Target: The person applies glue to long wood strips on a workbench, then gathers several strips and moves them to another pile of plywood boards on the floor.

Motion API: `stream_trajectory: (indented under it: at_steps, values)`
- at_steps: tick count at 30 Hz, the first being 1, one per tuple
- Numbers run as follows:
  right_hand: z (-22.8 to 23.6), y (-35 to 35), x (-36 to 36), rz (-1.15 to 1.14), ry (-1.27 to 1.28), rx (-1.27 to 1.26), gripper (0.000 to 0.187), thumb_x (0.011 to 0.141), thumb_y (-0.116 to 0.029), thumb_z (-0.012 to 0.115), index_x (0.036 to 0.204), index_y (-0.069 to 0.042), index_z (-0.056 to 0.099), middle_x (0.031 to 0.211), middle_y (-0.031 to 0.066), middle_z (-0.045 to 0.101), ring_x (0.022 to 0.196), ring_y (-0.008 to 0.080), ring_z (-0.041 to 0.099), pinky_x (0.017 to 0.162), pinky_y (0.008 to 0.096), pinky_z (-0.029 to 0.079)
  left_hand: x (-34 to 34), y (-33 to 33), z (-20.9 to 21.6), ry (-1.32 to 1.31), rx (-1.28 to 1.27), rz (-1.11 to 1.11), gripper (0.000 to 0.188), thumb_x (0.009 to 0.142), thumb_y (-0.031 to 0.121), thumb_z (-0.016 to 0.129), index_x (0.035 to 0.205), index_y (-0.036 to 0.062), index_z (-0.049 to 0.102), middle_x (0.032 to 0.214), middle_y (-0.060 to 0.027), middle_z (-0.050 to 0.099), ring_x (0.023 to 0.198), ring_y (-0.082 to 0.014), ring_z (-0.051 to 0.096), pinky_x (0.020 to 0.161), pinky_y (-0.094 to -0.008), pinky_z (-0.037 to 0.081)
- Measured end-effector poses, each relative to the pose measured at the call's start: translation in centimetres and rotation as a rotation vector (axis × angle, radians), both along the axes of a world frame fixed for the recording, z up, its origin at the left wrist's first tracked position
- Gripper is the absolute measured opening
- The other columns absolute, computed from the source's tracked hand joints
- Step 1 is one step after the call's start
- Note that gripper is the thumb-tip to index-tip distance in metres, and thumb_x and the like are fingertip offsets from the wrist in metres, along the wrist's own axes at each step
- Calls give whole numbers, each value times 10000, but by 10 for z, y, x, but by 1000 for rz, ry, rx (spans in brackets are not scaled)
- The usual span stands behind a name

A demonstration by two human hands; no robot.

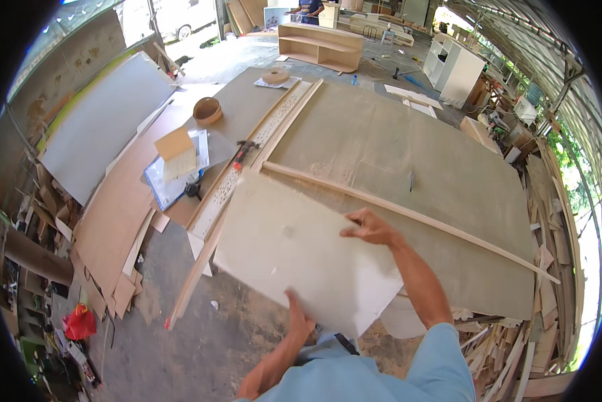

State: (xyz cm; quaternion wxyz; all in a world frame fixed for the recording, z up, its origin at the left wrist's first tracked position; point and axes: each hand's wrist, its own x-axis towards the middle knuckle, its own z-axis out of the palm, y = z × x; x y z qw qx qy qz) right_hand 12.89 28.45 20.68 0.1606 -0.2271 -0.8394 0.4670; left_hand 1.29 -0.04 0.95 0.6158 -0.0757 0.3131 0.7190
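Note:
A pale rectangular board is tilted between my two hands over the near edge of the big worktable. My left hand grips its near edge, thumb on top and the other fingers hidden underneath. My right hand is closed on the far right edge, thumb and fingers curled round it. Just beyond the board a long wooden strip lies across the grey-green tabletop. A hammer with a red and black handle rests on the long perforated rail left of the tabletop.
Left of the rail lie a roll of edge banding, a notebook and papers on brown sheets. Offcuts are piled along the right side. An open shelf unit stands at the back, with another person behind it.

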Motion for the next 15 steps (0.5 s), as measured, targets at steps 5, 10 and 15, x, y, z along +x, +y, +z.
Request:
stream_trajectory:
  at_steps: [5, 10, 15]
  values:
    - [-56, 47, -3, 61, -256, -16, 353, 916, -332, 755, 906, 18, 718, 687, 18, 618, 676, 79, 493, 608, 282, 432, 16, 12, 12, 48, -333, 211, 1017, 889, 835, 378, 1539, 56, 316, 1527, -102, 429, 1377, -290, 417, 1130, -458, 365]
    - [-106, 113, 26, -331, -213, 475, 239, 840, -151, 689, 1047, -33, 709, 1000, 148, 698, 944, 283, 660, 863, 386, 516, 20, 38, -12, 149, -393, 167, 993, 893, 846, 334, 1546, 98, 323, 1506, -90, 452, 1354, -297, 442, 1104, -460, 409]
    - [-147, 170, 141, -721, -686, 651, 467, 748, -34, 592, 1213, -37, 636, 1264, 143, 588, 1237, 338, 521, 1071, 470, 389, 22, 80, 36, 29, -558, 255, 991, 896, 834, 357, 1522, 67, 354, 1487, -86, 474, 1332, -294, 467, 1104, -454, 416]
